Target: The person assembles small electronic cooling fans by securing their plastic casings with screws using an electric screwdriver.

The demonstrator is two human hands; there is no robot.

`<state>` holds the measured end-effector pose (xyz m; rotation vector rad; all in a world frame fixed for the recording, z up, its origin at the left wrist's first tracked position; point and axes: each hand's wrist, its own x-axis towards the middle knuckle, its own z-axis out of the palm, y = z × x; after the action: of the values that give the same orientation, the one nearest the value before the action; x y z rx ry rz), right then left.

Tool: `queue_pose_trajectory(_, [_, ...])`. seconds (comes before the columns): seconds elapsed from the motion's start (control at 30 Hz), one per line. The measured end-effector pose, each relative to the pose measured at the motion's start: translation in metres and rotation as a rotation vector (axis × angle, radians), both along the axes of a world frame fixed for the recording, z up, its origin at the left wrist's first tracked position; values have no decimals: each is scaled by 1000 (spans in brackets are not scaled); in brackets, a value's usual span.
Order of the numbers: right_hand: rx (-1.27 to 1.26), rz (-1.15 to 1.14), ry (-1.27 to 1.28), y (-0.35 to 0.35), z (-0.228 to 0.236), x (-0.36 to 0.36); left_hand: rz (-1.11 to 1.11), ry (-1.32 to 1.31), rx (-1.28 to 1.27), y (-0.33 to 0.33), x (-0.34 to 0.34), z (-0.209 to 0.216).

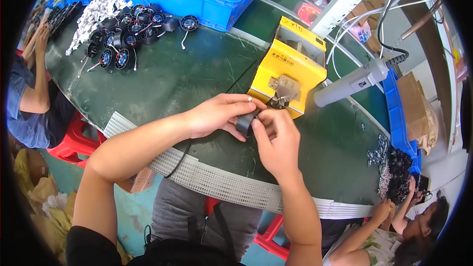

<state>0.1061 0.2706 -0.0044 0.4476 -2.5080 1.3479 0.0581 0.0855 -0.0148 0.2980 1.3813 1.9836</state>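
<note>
In front of the yellow machine (281, 61), I hold a small black cylindrical housing (244, 124) between both hands. My left hand (217, 114) is closed around its left side, and a small white wire plug (250, 99) shows by the thumb. On the other side my right hand (278, 140) pinches the housing, thumb and fingers at its right edge. The machine's metal head (282, 93) is just beyond my fingertips. Whether the plug touches it, I cannot tell. My fingers cover much of the housing.
Similar black housings with wires (129, 32) lie piled at the far left, beside white parts (96, 17). A blue crate (197, 5) of white pieces stands behind. A grey cylindrical tool (352, 83) is right of the machine. A perforated strip (217, 180) edges the table. Co-workers sit either side.
</note>
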Motion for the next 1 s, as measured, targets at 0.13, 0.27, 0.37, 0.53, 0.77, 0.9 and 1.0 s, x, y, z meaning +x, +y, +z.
queue_pose_trajectory(0.13, [-58,-2,181,12,12,-1,63,4,135,-1,2,5])
queue_pose_trajectory(0.27, [187,-78,403,18,13,-2,169,34,228,-3,5,11])
queue_pose_trajectory(0.37, [81,-50,484,19,12,-4,209,57,270,-2,7,12])
queue_pose_trajectory(0.53, [-683,22,-143,14,14,10,167,297,183,1,10,-2])
queue_pose_trajectory(0.77, [-563,175,-38,4,3,3,59,216,390,8,16,-1])
queue_pose_trajectory(0.9, [-431,67,-4,-2,2,7,21,210,415,7,17,-5])
queue_pose_trajectory(1.0, [-160,38,324,3,-6,1,18,235,374,9,19,-4])
